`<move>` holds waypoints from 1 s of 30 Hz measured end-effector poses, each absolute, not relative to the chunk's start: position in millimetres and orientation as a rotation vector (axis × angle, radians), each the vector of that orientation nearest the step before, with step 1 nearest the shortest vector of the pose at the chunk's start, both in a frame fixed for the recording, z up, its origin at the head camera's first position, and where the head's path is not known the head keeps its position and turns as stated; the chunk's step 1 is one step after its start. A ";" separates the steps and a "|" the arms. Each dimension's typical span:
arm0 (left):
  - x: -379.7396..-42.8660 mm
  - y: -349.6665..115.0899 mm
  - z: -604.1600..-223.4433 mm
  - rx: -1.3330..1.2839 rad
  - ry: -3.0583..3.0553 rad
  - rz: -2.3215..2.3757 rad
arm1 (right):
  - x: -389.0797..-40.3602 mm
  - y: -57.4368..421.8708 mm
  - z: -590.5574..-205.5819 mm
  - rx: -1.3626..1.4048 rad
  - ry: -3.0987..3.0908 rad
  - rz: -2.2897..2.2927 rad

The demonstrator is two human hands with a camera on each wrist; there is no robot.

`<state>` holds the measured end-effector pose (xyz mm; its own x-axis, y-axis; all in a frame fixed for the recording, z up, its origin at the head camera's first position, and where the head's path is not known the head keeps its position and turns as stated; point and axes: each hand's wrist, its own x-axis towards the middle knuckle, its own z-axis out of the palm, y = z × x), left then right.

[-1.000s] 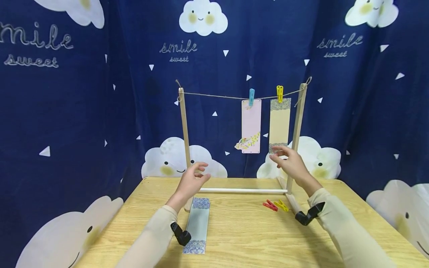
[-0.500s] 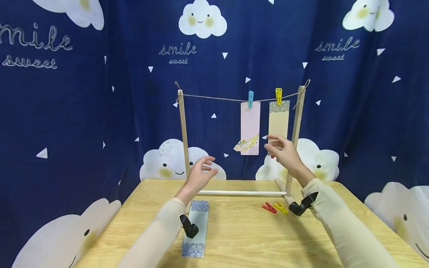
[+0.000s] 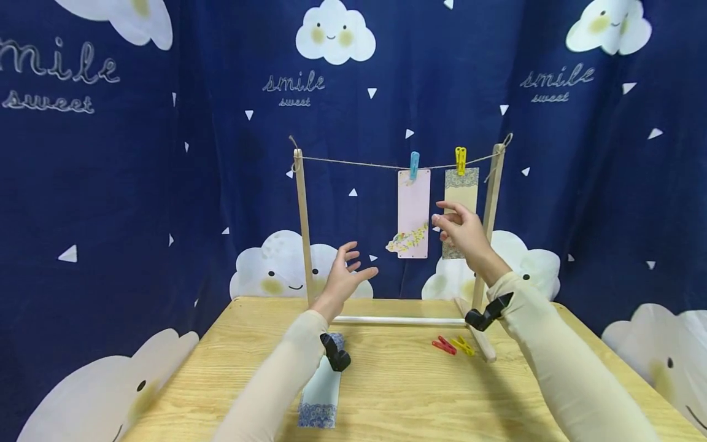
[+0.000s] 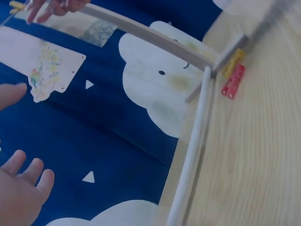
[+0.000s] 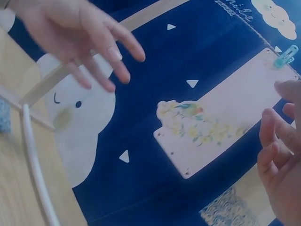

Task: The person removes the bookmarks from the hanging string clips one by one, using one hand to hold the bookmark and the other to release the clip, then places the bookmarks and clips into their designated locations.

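Note:
A pink bookmark [image 3: 413, 215] with flowers and a bird hangs from a string [image 3: 353, 163], held by a blue clothespin [image 3: 414, 166]. To its right a beige bookmark [image 3: 461, 190] with lace-patterned ends hangs under a yellow clothespin [image 3: 461, 161]. My right hand [image 3: 466, 236] is raised before the beige bookmark, covering part of it, with loosely bent fingers and nothing held. Lower and to the left, my left hand [image 3: 341, 281] is in the air with fingers spread and empty, as the right wrist view also shows. A blue-and-white bookmark [image 3: 320, 393] lies on the table, partly behind my left forearm.
A wooden frame with a left post [image 3: 302, 215], a right post [image 3: 493, 202] and a white bottom bar [image 3: 400, 320] stands on the table [image 3: 397, 387]. Red [image 3: 444, 345] and yellow [image 3: 463, 346] clothespins lie near its right foot. A dark blue curtain [image 3: 353, 123] hangs behind.
My left hand has risen and moved right, its fingers spreading wider. My right hand has moved up and slightly left across the beige bookmark. The hanging bookmarks stay on the string.

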<state>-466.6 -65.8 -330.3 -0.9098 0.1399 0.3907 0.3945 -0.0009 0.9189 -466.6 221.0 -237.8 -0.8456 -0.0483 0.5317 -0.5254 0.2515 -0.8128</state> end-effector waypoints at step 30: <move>-522.0 25.5 -352.8 -0.599 -1.387 -2.772 | -492.3 185.8 -147.8 0.674 -2.029 1.584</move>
<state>-522.0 25.5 -352.8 -0.9279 0.1801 0.3264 0.1533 -0.6136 0.7746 -492.3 185.8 -147.8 -0.7656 -0.0890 0.6371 -0.6397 0.2105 -0.7392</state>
